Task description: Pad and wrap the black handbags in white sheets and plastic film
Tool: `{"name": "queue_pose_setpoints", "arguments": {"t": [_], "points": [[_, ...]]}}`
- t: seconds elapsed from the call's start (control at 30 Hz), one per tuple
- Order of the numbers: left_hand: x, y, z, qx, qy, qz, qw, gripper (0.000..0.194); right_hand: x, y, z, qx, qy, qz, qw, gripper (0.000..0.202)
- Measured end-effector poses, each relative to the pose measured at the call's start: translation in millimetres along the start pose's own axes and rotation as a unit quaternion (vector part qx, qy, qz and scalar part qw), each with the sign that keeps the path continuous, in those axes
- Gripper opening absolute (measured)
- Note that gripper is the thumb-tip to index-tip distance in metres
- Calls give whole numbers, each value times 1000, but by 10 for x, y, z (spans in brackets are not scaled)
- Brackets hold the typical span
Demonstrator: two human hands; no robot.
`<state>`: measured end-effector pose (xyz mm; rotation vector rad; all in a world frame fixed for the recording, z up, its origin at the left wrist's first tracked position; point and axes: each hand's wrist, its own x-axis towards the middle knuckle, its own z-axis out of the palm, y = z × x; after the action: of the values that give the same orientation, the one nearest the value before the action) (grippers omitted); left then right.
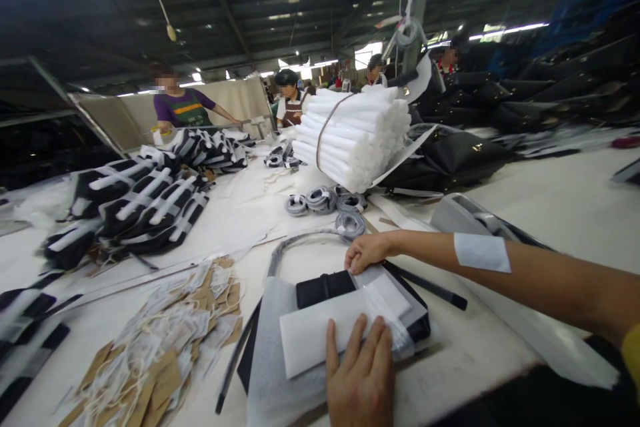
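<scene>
A black bag (325,289) lies on the table, partly covered by thin white sheeting (270,320). Across it rests a folded piece of white foam (310,339), and my left hand (361,370) presses on this with fingers spread. At the bag's upper edge my right hand (367,252) pinches the edge of a clear plastic piece (393,310). A wrapped handle (295,243) arches behind the bag, and black straps (440,288) stick out at both sides. A white patch (483,252) is on my right forearm.
Paper tags with strings (165,360) lie at the left. Wrapped black pieces (145,193) are heaped behind them. Grey coils (320,199) and a tied bundle of white foam (350,137) stand beyond the bag. Black bags (465,153) pile up at the right. Several people are at the back.
</scene>
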<state>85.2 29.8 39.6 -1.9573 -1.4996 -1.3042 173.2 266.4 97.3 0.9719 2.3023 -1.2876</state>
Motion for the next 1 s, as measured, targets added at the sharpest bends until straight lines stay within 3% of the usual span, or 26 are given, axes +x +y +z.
{"name": "queue_pose_setpoints", "arguments": {"t": [0.23,0.4,0.53,0.73,1.0], "points": [[-31,28,-48,11,-10,1,1000,21,50,-91,154,-110,137,-22,984,25],[-64,21,-46,10,-15,0,1000,22,-200,-176,238,-172,208,-111,956,28],[-61,25,-35,4,-7,-3,1000,20,-429,-134,367,-225,185,-184,939,40],[-56,32,-46,-6,-7,-5,1000,20,-435,-34,539,-299,204,-159,919,55],[-79,20,-19,3,-8,1,1000,20,-341,-55,497,-366,177,-169,898,25]]}}
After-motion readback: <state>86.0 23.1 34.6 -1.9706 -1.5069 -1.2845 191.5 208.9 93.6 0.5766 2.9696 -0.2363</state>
